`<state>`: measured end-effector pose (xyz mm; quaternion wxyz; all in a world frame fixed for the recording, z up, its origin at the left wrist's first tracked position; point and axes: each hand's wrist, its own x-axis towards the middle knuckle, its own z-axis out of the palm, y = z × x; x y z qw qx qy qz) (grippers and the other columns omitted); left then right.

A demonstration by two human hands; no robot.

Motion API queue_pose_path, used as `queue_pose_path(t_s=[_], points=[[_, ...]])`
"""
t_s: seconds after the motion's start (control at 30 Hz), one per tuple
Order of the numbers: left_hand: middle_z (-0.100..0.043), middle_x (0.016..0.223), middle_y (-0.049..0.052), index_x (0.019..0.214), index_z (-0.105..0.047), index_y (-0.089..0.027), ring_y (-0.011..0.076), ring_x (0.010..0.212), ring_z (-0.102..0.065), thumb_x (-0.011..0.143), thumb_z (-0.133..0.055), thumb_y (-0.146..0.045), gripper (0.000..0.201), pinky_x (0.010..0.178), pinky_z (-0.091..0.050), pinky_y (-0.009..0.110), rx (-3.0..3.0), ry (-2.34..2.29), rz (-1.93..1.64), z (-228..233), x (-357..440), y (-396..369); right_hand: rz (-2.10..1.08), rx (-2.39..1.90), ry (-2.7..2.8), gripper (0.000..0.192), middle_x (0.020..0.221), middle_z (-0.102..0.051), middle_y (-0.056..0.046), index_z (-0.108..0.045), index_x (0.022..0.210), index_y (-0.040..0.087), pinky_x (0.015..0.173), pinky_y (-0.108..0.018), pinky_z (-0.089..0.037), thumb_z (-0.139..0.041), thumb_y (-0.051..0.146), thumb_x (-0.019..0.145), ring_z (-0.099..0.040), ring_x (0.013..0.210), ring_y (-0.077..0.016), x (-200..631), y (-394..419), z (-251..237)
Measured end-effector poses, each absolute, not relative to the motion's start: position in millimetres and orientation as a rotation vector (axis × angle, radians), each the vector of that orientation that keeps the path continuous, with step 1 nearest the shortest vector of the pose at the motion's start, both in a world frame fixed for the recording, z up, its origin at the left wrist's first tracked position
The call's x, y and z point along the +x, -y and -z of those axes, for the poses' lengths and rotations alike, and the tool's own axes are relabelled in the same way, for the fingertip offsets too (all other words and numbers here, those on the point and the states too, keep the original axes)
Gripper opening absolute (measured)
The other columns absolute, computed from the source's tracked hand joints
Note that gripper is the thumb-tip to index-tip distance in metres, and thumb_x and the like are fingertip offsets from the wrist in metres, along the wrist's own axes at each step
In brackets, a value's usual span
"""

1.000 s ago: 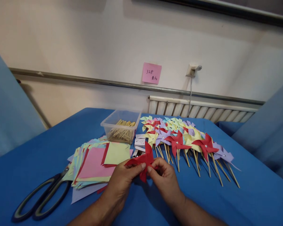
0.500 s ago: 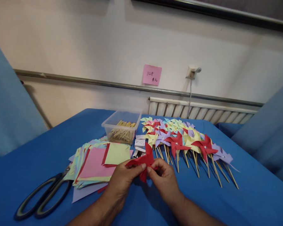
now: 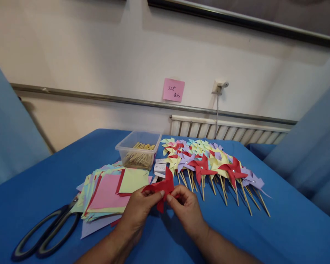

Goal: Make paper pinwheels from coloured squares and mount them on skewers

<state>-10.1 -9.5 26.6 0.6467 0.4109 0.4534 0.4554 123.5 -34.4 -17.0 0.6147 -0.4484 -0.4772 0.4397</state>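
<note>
A red paper pinwheel (image 3: 168,184) with folded blades is held up over the near part of the table. My left hand (image 3: 143,205) pinches it from the left, thumb lying near its centre. From the right, the thumb and fingers of my right hand (image 3: 184,207) are closed on its lower right blade. No stick shows on this pinwheel; what lies behind it is hidden. Just beyond my hands are small white boxes (image 3: 160,168), partly covered by the red paper. Close to my left hand lies a stack of coloured paper squares (image 3: 110,192).
Black-handled scissors (image 3: 48,231) lie at the left, their blades partly under the paper. A clear plastic box (image 3: 121,149) holds many short sticks. Rows of finished pinwheels (image 3: 202,167) on sticks lie to the right on the blue-covered table (image 3: 286,223). A radiator (image 3: 228,130) stands behind.
The view has shifted slightly, so everything appears a little further left. Both hands keep their hold on the red pinwheel, with hardly any change in the fingers.
</note>
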Motion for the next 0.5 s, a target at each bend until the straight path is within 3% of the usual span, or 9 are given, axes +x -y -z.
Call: queue_pose_path(t_s=[0.17, 0.3, 0.5], points=[[-0.071, 0.065, 0.006, 0.074, -0.074, -0.012, 0.0166, 0.058, -0.060, 0.063, -0.076, -0.030, 0.021, 0.056, -0.045, 0.026, 0.973, -1.086, -0.948, -27, -14, 5, -0.983, -0.999, 0.941, 0.022, 0.085, -0.064, -0.003, -0.062, 0.088, 0.021, 0.073, -0.028, -0.044, -0.068, 0.039, 0.077, -0.057, 0.078, -0.0164, 133, 31, 9], [-0.071, 0.065, 0.005, 0.076, -0.073, -0.013, 0.0154, 0.055, -0.059, 0.061, -0.075, -0.027, 0.021, 0.053, -0.044, 0.024, 1.051, -1.079, -0.891, -28, -15, 4, -1.202, -0.853, 0.894, 0.031, 0.078, -0.065, -0.001, -0.061, 0.088, 0.020, 0.068, -0.028, -0.046, -0.075, 0.040, 0.069, -0.060, 0.071, -0.0155, 137, 24, 8], [-0.065, 0.052, 0.001, 0.061, -0.068, -0.013, 0.0127, 0.045, -0.053, 0.057, -0.075, -0.025, 0.014, 0.045, -0.036, 0.022, 1.212, -1.083, -0.747, -26, -13, 5, -1.322, -0.828, 0.983, 0.036, 0.071, -0.065, 0.002, -0.060, 0.091, 0.021, 0.061, -0.026, -0.045, -0.079, 0.034, 0.063, -0.059, 0.061, -0.0135, 134, 25, 13]])
